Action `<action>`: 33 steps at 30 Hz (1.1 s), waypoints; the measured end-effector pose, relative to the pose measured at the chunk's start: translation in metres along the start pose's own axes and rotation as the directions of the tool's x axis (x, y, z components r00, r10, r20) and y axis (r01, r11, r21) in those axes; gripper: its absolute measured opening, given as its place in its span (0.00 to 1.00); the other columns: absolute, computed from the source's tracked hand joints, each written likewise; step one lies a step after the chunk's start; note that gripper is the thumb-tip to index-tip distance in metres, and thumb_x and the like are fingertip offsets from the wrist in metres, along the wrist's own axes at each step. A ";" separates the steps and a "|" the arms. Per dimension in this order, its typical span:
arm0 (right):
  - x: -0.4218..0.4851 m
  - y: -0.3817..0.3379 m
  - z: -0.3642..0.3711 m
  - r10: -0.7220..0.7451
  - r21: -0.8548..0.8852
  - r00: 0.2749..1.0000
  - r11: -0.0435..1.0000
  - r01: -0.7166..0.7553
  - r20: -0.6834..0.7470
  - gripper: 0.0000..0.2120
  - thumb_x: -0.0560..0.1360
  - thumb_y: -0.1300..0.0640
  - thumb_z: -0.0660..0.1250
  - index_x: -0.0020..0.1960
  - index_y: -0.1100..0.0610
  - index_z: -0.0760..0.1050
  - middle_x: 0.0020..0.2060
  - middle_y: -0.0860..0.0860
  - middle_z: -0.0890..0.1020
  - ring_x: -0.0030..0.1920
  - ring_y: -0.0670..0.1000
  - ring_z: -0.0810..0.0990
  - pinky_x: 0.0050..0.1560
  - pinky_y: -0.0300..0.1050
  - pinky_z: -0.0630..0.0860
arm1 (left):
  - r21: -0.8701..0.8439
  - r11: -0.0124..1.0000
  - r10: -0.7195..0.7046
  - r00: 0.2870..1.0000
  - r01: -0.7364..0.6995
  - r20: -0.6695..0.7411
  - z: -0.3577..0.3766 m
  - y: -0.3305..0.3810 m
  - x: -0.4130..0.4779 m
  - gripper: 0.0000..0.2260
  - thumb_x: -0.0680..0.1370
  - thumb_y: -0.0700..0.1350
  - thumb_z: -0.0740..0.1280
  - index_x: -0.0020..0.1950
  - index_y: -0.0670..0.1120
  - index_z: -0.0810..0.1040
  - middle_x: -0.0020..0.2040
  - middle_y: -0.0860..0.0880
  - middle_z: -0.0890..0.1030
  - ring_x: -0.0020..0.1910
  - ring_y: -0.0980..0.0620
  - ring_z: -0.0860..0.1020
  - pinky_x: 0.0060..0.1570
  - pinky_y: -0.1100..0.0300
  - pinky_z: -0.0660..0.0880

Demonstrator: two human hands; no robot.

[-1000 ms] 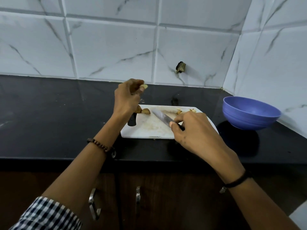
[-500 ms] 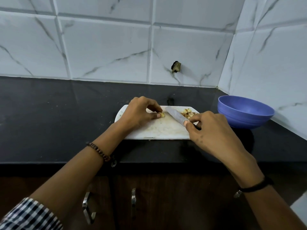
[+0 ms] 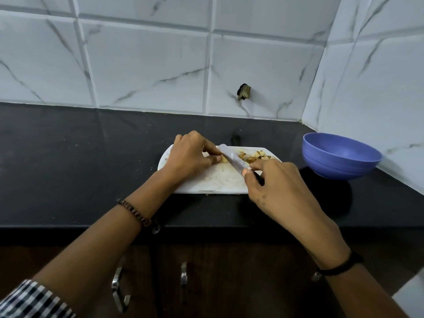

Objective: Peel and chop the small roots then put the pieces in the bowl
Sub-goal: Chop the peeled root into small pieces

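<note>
We note a glossy black countertop (image 3: 68, 157) under white, grey-veined tiles (image 3: 149, 72). On it lies a white cutting board (image 3: 213, 182) with rounded corners, scuffed and stained. The left hand (image 3: 190, 157) pinches 1 small pale root piece (image 3: 223, 159) onto the board, and its knuckles hide the board's left end. The right hand (image 3: 275, 187) grips the knife (image 3: 231, 158), whose blurred blade tilts against that piece. Chopped pieces (image 3: 252, 156) sit heaped at the board's far right. A smooth purple bowl (image 3: 332, 166), ribbed outside, stands near the board on its right.
</note>
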State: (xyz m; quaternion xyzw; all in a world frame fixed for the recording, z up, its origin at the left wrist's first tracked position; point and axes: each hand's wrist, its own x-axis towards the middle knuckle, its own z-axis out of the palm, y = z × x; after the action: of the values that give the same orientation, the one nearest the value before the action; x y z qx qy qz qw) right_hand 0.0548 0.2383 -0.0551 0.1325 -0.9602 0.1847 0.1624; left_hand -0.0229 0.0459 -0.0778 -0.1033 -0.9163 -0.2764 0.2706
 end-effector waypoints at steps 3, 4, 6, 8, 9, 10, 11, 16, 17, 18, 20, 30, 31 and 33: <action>0.003 -0.005 0.003 0.008 -0.066 1.000 0.998 -0.007 0.019 0.15 0.81 0.47 0.57 0.56 0.54 0.79 0.40 0.51 0.78 0.37 0.50 0.77 0.34 0.45 0.72 | 0.026 0.999 0.020 1.000 -0.020 -0.018 0.002 -0.001 0.000 0.06 0.73 0.48 0.74 0.48 0.55 0.87 0.46 0.58 0.85 0.41 0.59 0.74 0.58 0.50 0.73; 0.004 -0.008 0.003 0.019 -0.095 0.999 0.995 -0.016 0.028 0.15 0.81 0.47 0.57 0.55 0.55 0.79 0.40 0.51 0.76 0.38 0.51 0.76 0.34 0.45 0.69 | 0.028 0.999 0.035 0.999 -0.035 -0.024 0.003 -0.001 -0.001 0.05 0.73 0.48 0.74 0.48 0.55 0.87 0.46 0.57 0.85 0.43 0.57 0.74 0.57 0.49 0.72; 0.008 -0.016 0.002 0.036 -0.151 0.998 0.988 -0.027 0.054 0.13 0.82 0.50 0.58 0.55 0.55 0.77 0.41 0.51 0.72 0.39 0.51 0.72 0.37 0.45 0.66 | 0.041 0.997 0.064 0.997 -0.063 -0.039 0.005 -0.002 0.000 0.05 0.73 0.47 0.74 0.47 0.54 0.87 0.45 0.57 0.85 0.47 0.54 0.76 0.57 0.50 0.71; 0.012 -0.024 0.004 0.015 -0.205 0.998 0.979 -0.003 0.057 0.10 0.82 0.55 0.58 0.56 0.57 0.76 0.39 0.50 0.69 0.39 0.52 0.69 0.38 0.45 0.66 | 0.089 0.993 0.075 0.996 -0.071 -0.039 0.006 -0.003 0.000 0.05 0.73 0.48 0.73 0.47 0.53 0.87 0.46 0.58 0.85 0.51 0.54 0.76 0.58 0.52 0.68; 0.013 -0.028 0.005 0.002 -0.220 0.999 0.975 0.010 0.052 0.09 0.82 0.56 0.58 0.54 0.57 0.76 0.36 0.49 0.67 0.39 0.52 0.69 0.38 0.45 0.65 | 0.111 0.991 0.078 0.996 -0.073 -0.037 0.007 -0.003 0.001 0.05 0.73 0.48 0.73 0.48 0.53 0.87 0.46 0.58 0.85 0.52 0.54 0.76 0.59 0.53 0.67; 0.015 -0.030 0.006 -0.001 -0.224 0.999 0.975 0.013 0.051 0.08 0.82 0.57 0.58 0.52 0.57 0.75 0.34 0.48 0.64 0.39 0.53 0.69 0.37 0.45 0.65 | 0.125 0.989 0.080 0.996 -0.075 -0.041 0.008 -0.004 0.002 0.05 0.73 0.49 0.73 0.47 0.53 0.87 0.46 0.57 0.85 0.52 0.54 0.76 0.58 0.53 0.68; 0.017 -0.032 0.006 0.000 -0.217 0.999 0.976 0.012 0.054 0.07 0.82 0.57 0.58 0.49 0.57 0.74 0.32 0.48 0.62 0.39 0.54 0.70 0.36 0.45 0.65 | 0.137 0.988 0.082 0.995 -0.075 -0.050 0.008 -0.004 0.002 0.05 0.73 0.49 0.73 0.47 0.54 0.87 0.46 0.57 0.85 0.51 0.54 0.77 0.58 0.52 0.68; 0.012 -0.034 0.003 -0.018 -0.224 0.992 0.974 0.045 0.122 0.05 0.82 0.57 0.59 0.48 0.55 0.71 0.39 0.52 0.69 0.38 0.52 0.68 0.37 0.45 0.66 | 0.189 0.981 0.067 0.994 -0.050 -0.085 0.009 -0.004 0.002 0.06 0.74 0.53 0.72 0.48 0.56 0.86 0.47 0.56 0.84 0.46 0.56 0.73 0.55 0.57 0.64; 0.008 -0.034 0.002 -0.005 -0.234 0.986 0.971 0.044 0.165 0.04 0.82 0.57 0.59 0.51 0.55 0.72 0.38 0.51 0.68 0.38 0.51 0.69 0.39 0.46 0.67 | 0.188 0.981 0.062 0.994 -0.044 -0.093 0.009 -0.005 0.002 0.06 0.74 0.53 0.72 0.48 0.56 0.86 0.46 0.57 0.84 0.45 0.58 0.72 0.55 0.57 0.64; 0.003 -0.034 0.002 0.009 -0.250 0.977 0.967 0.045 0.211 0.05 0.82 0.56 0.60 0.54 0.56 0.73 0.37 0.50 0.66 0.37 0.50 0.69 0.39 0.45 0.68 | 0.177 0.984 0.054 0.994 -0.036 -0.097 0.008 -0.005 0.001 0.06 0.74 0.53 0.72 0.48 0.56 0.86 0.46 0.57 0.84 0.44 0.59 0.70 0.55 0.57 0.65; -0.005 -0.033 -0.001 0.022 -0.283 0.963 0.957 0.057 0.269 0.08 0.82 0.55 0.61 0.59 0.56 0.73 0.35 0.49 0.64 0.35 0.48 0.69 0.40 0.44 0.68 | 0.158 0.987 0.041 0.996 -0.028 -0.084 0.007 -0.005 0.001 0.06 0.75 0.53 0.72 0.49 0.55 0.86 0.43 0.59 0.83 0.45 0.57 0.72 0.55 0.57 0.66; -0.023 -0.008 -0.039 0.007 -0.214 0.979 0.976 0.037 0.202 0.13 0.81 0.47 0.58 0.51 0.53 0.76 0.38 0.52 0.74 0.33 0.47 0.72 0.28 0.39 0.60 | 0.233 0.971 0.030 0.997 -0.045 0.069 0.007 -0.002 0.000 0.11 0.80 0.52 0.64 0.61 0.56 0.80 0.53 0.54 0.80 0.59 0.51 0.69 0.54 0.55 0.61; -0.024 -0.005 -0.039 0.000 -0.204 0.987 0.978 0.033 0.161 0.13 0.81 0.46 0.58 0.50 0.52 0.77 0.39 0.52 0.75 0.34 0.47 0.73 0.28 0.39 0.60 | 0.236 0.971 0.035 0.997 -0.049 0.062 0.006 -0.002 0.000 0.11 0.80 0.52 0.64 0.60 0.56 0.80 0.52 0.55 0.81 0.58 0.51 0.69 0.53 0.56 0.60; -0.022 -0.001 -0.036 0.021 -0.191 0.996 0.982 -0.003 0.092 0.14 0.81 0.46 0.58 0.55 0.51 0.78 0.40 0.52 0.76 0.35 0.47 0.74 0.28 0.39 0.61 | 0.234 0.971 0.040 0.998 -0.051 0.049 0.005 -0.002 0.000 0.09 0.80 0.51 0.64 0.58 0.56 0.80 0.51 0.57 0.80 0.57 0.52 0.68 0.51 0.56 0.58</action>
State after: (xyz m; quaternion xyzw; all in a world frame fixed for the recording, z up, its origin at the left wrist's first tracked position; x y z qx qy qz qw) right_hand 0.0852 0.2559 -0.0309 0.1191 -0.9807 0.0865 0.1284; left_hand -0.0258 0.0469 -0.0830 -0.0976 -0.9457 -0.1576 0.2670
